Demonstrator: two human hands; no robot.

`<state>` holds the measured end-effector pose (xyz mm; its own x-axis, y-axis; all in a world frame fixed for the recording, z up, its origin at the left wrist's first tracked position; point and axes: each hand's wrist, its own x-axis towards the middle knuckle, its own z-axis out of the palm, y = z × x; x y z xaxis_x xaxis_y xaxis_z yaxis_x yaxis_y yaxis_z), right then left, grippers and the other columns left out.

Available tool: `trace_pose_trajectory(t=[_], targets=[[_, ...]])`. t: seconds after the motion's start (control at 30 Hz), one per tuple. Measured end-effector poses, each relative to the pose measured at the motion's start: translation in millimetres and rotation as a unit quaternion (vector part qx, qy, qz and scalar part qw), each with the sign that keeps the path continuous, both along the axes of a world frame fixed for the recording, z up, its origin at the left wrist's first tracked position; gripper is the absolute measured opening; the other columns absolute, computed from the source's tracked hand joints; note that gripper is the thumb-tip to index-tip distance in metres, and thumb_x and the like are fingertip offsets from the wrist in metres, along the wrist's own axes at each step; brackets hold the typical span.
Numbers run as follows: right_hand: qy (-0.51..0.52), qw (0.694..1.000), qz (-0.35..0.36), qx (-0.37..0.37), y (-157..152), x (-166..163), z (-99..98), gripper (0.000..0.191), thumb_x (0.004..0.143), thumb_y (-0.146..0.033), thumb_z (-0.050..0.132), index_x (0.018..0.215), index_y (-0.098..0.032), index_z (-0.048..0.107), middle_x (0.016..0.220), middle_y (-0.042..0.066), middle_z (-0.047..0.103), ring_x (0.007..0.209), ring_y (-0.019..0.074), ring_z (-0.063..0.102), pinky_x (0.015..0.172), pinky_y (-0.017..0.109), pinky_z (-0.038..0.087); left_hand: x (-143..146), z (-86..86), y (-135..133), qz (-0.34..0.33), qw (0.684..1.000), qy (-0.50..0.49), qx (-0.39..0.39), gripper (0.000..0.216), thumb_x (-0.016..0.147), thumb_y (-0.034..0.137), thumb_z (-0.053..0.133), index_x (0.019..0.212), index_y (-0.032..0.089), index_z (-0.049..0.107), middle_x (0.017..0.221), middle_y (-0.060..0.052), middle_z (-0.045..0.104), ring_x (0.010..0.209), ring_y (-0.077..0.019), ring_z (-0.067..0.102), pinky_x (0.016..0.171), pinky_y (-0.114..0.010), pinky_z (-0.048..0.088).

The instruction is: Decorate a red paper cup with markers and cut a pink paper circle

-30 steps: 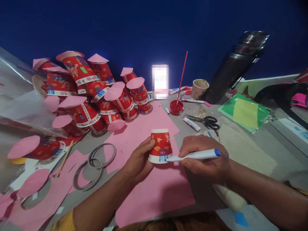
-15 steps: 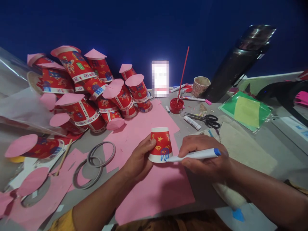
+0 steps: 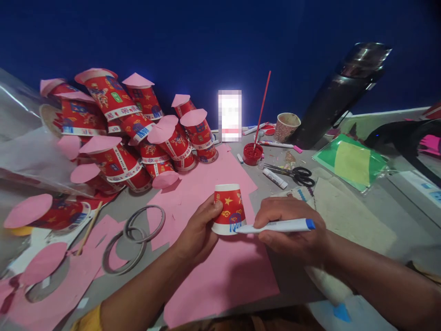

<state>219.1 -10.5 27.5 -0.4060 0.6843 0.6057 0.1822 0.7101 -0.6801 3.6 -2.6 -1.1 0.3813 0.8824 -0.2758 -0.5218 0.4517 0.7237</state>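
My left hand (image 3: 197, 232) is closed round a red paper cup (image 3: 229, 208) that stands upside down on a pink paper sheet (image 3: 220, 271). My right hand (image 3: 292, 230) grips a white marker with a blue end (image 3: 275, 226). The marker's tip touches the sheet at the cup's white rim, on the cup's right side. Both forearms reach in from the bottom of the view.
A heap of red cups capped with pink discs (image 3: 138, 133) lies at the left rear. Metal rings (image 3: 132, 236) rest left of my hand. Behind are a red pot with a stick (image 3: 252, 154), scissors (image 3: 292, 174), a glue stick (image 3: 274, 178), a dark flask (image 3: 339, 94) and green paper (image 3: 351, 161).
The marker tip has slid slightly left along the cup's rim. The view has shifted a little; the hands and the cup stay in place.
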Motion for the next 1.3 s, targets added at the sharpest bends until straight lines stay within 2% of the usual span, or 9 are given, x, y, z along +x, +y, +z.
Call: trace_pose_trajectory(t=[0.27, 0.47, 0.77, 0.9, 1.0, 1.3], targets=[[-0.02, 1.0, -0.003, 0.014, 0, -1, 1.1, 0.003, 0.095, -0.022, 0.069, 0.092, -0.021, 0.071, 0.075, 0.002, 0.077, 0.062, 0.014, 0.069, 0.061, 0.025, 0.053, 0, 0.9, -2, 0.008, 0.999, 0.024, 0.035, 0.035, 0.086, 0.041, 0.083, 0.109, 0.014, 0.077, 0.098, -0.01, 0.081, 0.084, -0.0245, 0.075, 0.079, -0.034, 0.058], [-0.008, 1.0, -0.005, 0.016, 0, -3, 1.8, 0.005, 0.095, -0.02, 0.067, 0.092, -0.02, 0.071, 0.074, 0.002, 0.076, 0.06, 0.0132, 0.067, 0.059, 0.024, 0.052, 0, -0.8, -2, 0.016, 0.999, 0.021, 0.03, 0.033, 0.086, 0.039, 0.083, 0.109, 0.015, 0.077, 0.098, -0.01, 0.081, 0.086, -0.0241, 0.075, 0.081, -0.033, 0.059], [0.047, 0.998, -0.039, -0.007, 2, 1, 10.8, 0.009, 0.094, -0.018, 0.066, 0.087, -0.018, 0.071, 0.066, 0.001, 0.072, 0.052, 0.0129, 0.063, 0.052, 0.024, 0.048, -4, -1.1, 2, 0.061, 0.994, -0.033, -0.082, 0.027, 0.086, 0.03, 0.08, 0.107, 0.013, 0.077, 0.105, -0.011, 0.082, 0.097, -0.0251, 0.077, 0.092, -0.037, 0.061], [0.059, 0.997, -0.057, -0.006, 1, 2, 8.6, 0.008, 0.093, -0.019, 0.066, 0.087, -0.018, 0.072, 0.069, 0.003, 0.075, 0.055, 0.0145, 0.066, 0.052, 0.024, 0.049, -3, -0.4, 2, 0.078, 0.991, -0.037, -0.105, 0.026, 0.088, 0.029, 0.077, 0.106, 0.01, 0.077, 0.101, -0.013, 0.082, 0.093, -0.0254, 0.078, 0.093, -0.039, 0.062], [0.055, 0.995, -0.077, -0.017, 1, 2, 5.8, 0.008, 0.092, -0.02, 0.066, 0.088, -0.019, 0.072, 0.071, 0.004, 0.076, 0.056, 0.0159, 0.067, 0.053, 0.025, 0.051, -2, 0.5, 2, 0.069, 0.992, -0.033, -0.096, 0.029, 0.09, 0.032, 0.077, 0.108, 0.01, 0.076, 0.103, -0.014, 0.082, 0.094, -0.0259, 0.078, 0.095, -0.041, 0.061], [0.029, 0.998, -0.057, 0.022, 4, -1, -0.5, 0.009, 0.095, -0.025, 0.066, 0.092, -0.019, 0.072, 0.073, 0.005, 0.076, 0.058, 0.0172, 0.068, 0.06, 0.029, 0.056, 1, 0.2, 2, 0.07, 0.996, -0.038, -0.039, 0.042, 0.083, 0.034, 0.085, 0.116, 0.011, 0.074, 0.105, -0.012, 0.081, 0.094, -0.0249, 0.076, 0.093, -0.037, 0.058]])
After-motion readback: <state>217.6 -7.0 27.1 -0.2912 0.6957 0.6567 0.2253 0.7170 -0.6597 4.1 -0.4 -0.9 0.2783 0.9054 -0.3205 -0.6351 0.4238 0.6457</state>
